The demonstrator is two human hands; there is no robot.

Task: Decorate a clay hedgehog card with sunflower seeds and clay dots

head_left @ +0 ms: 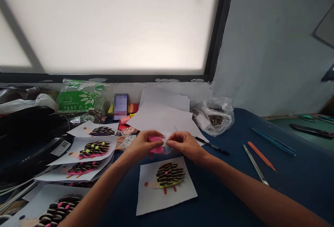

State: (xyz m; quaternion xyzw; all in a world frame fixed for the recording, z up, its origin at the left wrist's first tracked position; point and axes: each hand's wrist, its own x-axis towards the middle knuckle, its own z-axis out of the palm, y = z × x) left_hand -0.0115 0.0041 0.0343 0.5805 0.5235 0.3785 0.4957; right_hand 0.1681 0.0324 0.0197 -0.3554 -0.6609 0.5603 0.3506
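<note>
Both hands meet over the middle of the table, above a paper card (148, 202) bearing a hedgehog made of sunflower seeds (171, 174) with a yellow-green edge and one pink dot. My left hand (142, 145) is closed on a small clear plastic bag (166, 148) that has bright pink modelling clay (156, 145) at its left end. My right hand (186, 145) pinches the other end of the bag between thumb and fingertips. The fingers partly cover the bag, so whether its mouth is parted cannot be made out.
Finished-looking hedgehog cards (91, 148) are stacked at left, beside a black object (28, 129). Behind stand a green seed bag (78, 98), clay packets (125, 119), white paper (161, 115) and a plastic bag of seeds (215, 117). A pen (212, 146), tweezers (273, 141), an orange tool (261, 155) and a scalpel-like knife (255, 164) lie right.
</note>
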